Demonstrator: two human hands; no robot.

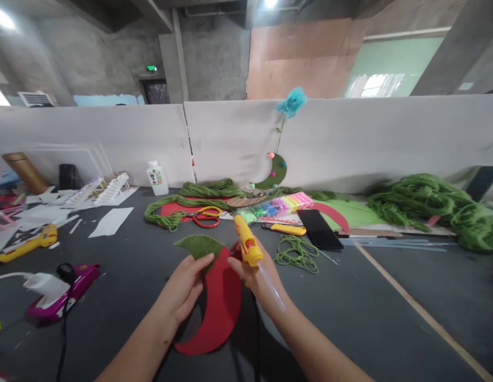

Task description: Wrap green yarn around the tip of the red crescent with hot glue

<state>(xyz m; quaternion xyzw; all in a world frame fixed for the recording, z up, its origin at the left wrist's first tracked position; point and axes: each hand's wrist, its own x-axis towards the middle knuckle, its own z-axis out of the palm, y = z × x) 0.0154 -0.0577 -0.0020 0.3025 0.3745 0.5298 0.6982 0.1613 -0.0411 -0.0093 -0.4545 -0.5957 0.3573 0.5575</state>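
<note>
My left hand (186,289) pinches a red crescent-shaped cutout (225,302) near its upper end, where green yarn wrapping (201,245) covers the tip. In my right hand (264,276) is a yellow hot glue gun (248,241), with a clear glue stick (272,286) sticking out of its back toward me. The right thumb lies close to the red cutout's edge; whether it touches is hard to tell. The gun's trigger is mostly hidden by my fingers. A black cord hangs down below the gun.
Scissors (207,216), a yellow utility knife (288,229), a black phone (320,228) and loose green yarn (296,253) lie beyond my hands. A finished green crescent (276,172) leans on the white partition (334,138). At left are a purple power strip (63,294) and another glue gun (27,245).
</note>
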